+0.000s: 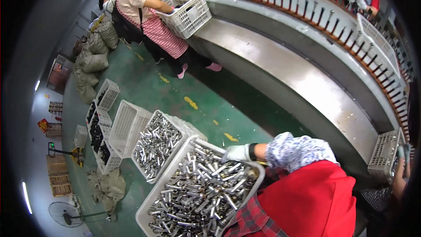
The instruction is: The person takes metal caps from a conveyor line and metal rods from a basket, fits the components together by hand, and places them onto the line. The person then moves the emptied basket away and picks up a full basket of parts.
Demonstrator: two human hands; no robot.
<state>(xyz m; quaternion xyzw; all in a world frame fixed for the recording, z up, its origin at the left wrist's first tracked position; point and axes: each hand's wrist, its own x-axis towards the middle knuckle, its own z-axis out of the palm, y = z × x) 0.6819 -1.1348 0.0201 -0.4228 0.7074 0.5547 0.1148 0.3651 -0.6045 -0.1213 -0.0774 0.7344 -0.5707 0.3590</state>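
A white plastic crate (pixel 142 216), heaped with shiny metal tube-shaped pieces (pixel 197 193), stands close in front of me. My right hand (pixel 237 153), in a pale glove with a dark cuff, is closed on its rim near the far right corner. A floral sleeve cover (pixel 300 150) and a red sleeve (pixel 313 197) show on that bent arm. Part of a dark plaid garment (pixel 256 219) hides the crate's near side. My left hand does not show.
Another filled crate (pixel 160 142) and an empty-looking one (pixel 127 127) adjoin it. A curved line with upright pins (pixel 312 11) and a metal ledge (pixel 280 66) run along the right. A co-worker (pixel 149 17) holds a basket; another person's hand (pixel 403 162) is at the right edge.
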